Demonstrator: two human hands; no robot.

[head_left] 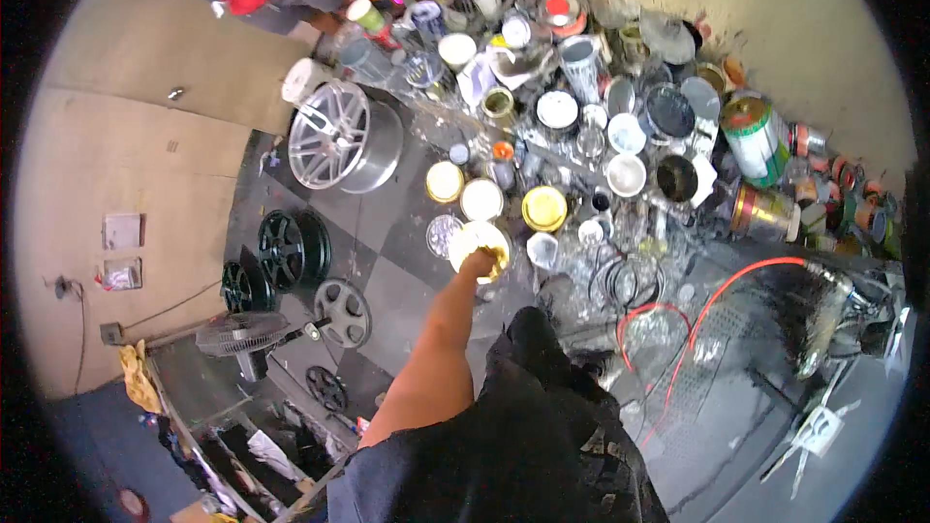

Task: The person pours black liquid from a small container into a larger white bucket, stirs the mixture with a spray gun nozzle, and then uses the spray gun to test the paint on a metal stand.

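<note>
Mid-frame, our left hand [479,262] is at a tub [465,241]; we cannot tell whether it grips, nor our right hand's state. Upper left: a wheel [354,140].

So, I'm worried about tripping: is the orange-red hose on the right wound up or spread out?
Spread out: the orange-red hose bends in a wide, open arc, not wound into a neat coil.
</note>
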